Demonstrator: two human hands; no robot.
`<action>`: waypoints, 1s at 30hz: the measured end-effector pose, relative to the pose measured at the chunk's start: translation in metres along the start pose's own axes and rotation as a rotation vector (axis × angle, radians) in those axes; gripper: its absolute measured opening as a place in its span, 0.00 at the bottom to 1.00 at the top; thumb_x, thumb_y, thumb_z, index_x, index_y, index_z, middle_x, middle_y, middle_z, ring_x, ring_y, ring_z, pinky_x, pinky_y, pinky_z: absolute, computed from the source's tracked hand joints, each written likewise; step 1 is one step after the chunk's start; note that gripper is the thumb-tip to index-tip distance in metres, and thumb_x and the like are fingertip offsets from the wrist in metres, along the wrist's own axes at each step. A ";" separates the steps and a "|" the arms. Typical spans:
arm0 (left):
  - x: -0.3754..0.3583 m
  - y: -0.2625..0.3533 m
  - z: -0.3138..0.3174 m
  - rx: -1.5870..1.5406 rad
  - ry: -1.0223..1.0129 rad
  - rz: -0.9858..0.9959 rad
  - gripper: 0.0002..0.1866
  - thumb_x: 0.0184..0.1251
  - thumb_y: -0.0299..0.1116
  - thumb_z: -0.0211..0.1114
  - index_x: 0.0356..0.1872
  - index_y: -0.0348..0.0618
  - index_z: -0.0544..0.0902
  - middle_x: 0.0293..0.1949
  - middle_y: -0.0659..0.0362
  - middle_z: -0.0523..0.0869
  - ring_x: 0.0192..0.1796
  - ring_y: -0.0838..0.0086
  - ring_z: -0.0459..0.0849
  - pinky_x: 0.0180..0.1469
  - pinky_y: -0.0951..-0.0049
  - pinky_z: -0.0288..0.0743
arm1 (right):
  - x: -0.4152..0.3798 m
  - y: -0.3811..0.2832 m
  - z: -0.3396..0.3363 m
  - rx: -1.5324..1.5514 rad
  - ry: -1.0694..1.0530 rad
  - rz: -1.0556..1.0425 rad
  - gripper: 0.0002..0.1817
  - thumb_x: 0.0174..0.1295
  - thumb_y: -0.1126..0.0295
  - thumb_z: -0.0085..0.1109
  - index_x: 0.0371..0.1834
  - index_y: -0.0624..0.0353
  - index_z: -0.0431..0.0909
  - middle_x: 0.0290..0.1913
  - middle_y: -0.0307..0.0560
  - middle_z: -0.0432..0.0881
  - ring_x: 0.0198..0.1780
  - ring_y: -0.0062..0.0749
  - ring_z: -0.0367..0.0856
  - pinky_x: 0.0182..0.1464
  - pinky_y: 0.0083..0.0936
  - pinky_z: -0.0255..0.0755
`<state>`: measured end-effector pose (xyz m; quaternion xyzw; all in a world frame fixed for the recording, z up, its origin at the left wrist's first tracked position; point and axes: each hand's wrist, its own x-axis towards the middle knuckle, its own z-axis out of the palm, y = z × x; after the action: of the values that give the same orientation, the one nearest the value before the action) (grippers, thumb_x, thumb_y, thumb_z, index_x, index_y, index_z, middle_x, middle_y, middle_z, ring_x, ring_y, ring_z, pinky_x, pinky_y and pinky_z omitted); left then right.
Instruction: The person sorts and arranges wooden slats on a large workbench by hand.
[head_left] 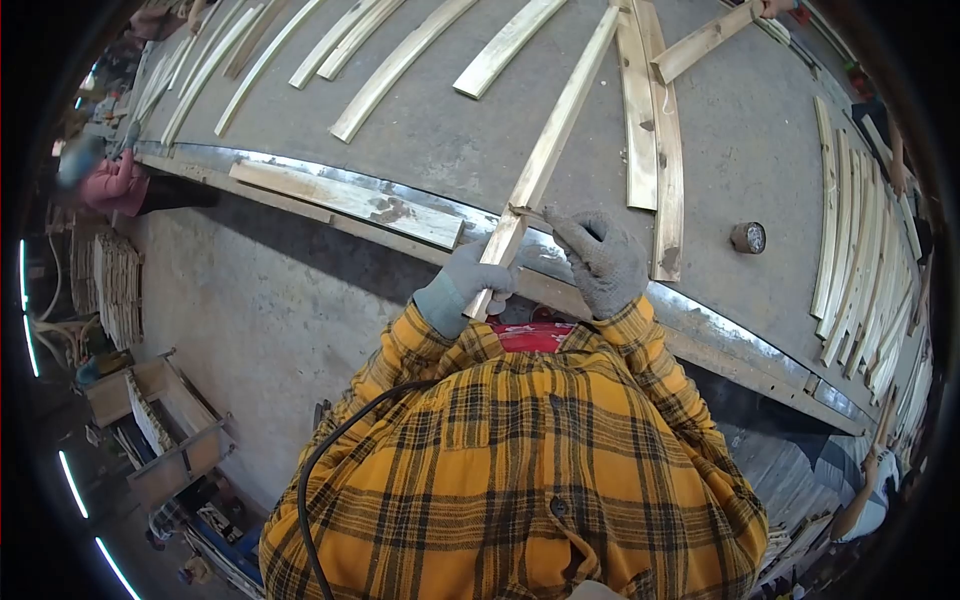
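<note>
My left hand (465, 285), in a grey glove, is wrapped around the near end of a long, narrow wooden strip (555, 135). The strip slants away from me, over the table's metal edge and across the tabletop. My right hand (605, 262), also gloved, is closed just right of the strip. A small, thin, dark piece at its fingertips touches the strip's side; its kind is too small to make out. Two wooden boards (640, 150) lie to the right of the strip, and another board (350, 200) rests along the table edge at left.
A small round tin (748, 237) stands on the grey table (560, 225). Several strips (400, 70) lie at the far left, and more (865, 250) at the right. Another person's hand (775, 8) holds a board (705, 42). A person in pink (112, 187) stands at left.
</note>
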<state>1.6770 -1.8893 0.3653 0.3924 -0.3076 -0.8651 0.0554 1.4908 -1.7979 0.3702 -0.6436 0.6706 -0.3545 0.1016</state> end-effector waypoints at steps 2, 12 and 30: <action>-0.001 0.002 -0.005 -0.011 -0.008 0.003 0.20 0.40 0.18 0.58 0.40 0.32 0.70 0.28 0.56 0.74 0.18 0.75 0.70 0.15 0.75 0.62 | 0.000 -0.006 0.005 -0.160 0.017 -0.051 0.23 0.51 0.72 0.59 0.53 0.42 0.77 0.36 0.38 0.77 0.36 0.31 0.77 0.33 0.27 0.73; -0.003 0.014 -0.017 0.098 0.110 0.043 0.29 0.39 0.17 0.61 0.51 0.29 0.70 0.23 0.57 0.74 0.15 0.76 0.71 0.12 0.76 0.62 | 0.009 -0.033 0.000 -0.370 0.042 0.047 0.22 0.53 0.73 0.56 0.52 0.41 0.76 0.35 0.37 0.76 0.35 0.31 0.77 0.34 0.27 0.73; -0.014 0.034 -0.039 0.160 0.048 -0.006 0.20 0.41 0.17 0.58 0.42 0.30 0.70 0.28 0.56 0.74 0.20 0.77 0.70 0.17 0.78 0.63 | 0.018 -0.051 0.024 -0.204 0.037 0.057 0.18 0.50 0.70 0.61 0.46 0.40 0.80 0.31 0.35 0.78 0.27 0.29 0.78 0.28 0.24 0.73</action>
<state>1.7091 -1.9310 0.3746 0.4169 -0.3731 -0.8284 0.0289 1.5426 -1.8194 0.3890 -0.6244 0.7232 -0.2933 0.0331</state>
